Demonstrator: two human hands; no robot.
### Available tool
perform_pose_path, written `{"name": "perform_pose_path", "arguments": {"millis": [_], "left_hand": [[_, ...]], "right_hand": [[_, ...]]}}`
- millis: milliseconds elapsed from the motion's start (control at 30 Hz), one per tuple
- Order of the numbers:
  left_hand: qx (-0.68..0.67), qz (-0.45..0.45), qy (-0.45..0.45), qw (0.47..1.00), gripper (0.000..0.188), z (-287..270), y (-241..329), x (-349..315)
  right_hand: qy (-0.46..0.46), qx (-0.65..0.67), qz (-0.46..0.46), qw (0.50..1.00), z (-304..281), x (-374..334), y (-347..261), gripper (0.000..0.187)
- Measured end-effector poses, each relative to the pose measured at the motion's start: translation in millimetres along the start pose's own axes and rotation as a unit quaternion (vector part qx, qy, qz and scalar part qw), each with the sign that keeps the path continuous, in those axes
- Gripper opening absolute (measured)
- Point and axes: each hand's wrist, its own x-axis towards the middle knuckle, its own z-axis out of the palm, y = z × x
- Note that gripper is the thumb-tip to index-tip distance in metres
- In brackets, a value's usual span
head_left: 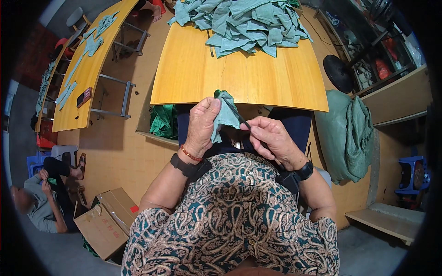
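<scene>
Right now the small green cloth piece (pixel 224 115) sits pinched in the left hand (pixel 202 126), thumb and fingers closed on it, held up just in front of the near edge of the yellow table (pixel 239 78). The right hand (pixel 271 138) is closed around a thin dark tool (pixel 241 118), which I judge to be scissors or a snipper, though it is too small to tell. Its long axis slants up and to the left from the right hand, and its tip touches the cloth's right side. So the cloth lies left of and slightly above the right-hand grip, with the 2 hands nearly meeting; the left hand is the nearer one, since it already holds the piece.

Beyond the table's near edge the bare top is open, and a heap of green cloth pieces (pixel 244 23) covers its far end. Left of the table, under its edge, more green fabric (pixel 162 122) fills a bin. Right of the table a stuffed green sack (pixel 347 133) stands on the floor.
</scene>
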Motion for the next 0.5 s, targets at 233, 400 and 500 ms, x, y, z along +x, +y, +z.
{"name": "perform_pose_path", "arguments": {"millis": [233, 400, 500], "left_hand": [[0.012, 0.002, 0.002, 1.0, 0.035, -6.1, 0.6, 3.7], [0.078, -0.01, -0.04, 0.996, 0.037, 1.6, 12.8, -4.5], [0.083, -0.047, -0.074, 0.993, 0.037, -2.1, 13.6, -3.9]], "right_hand": [[-0.008, -0.052, 0.017, 0.998, -8.0, -10.7, -1.7, 0.026], [-0.015, -0.059, 0.026, 0.998, -7.5, -7.9, -2.4, 0.025], [-0.023, -0.058, 0.033, 0.997, -12.5, -5.5, -0.9, 0.023]]}}
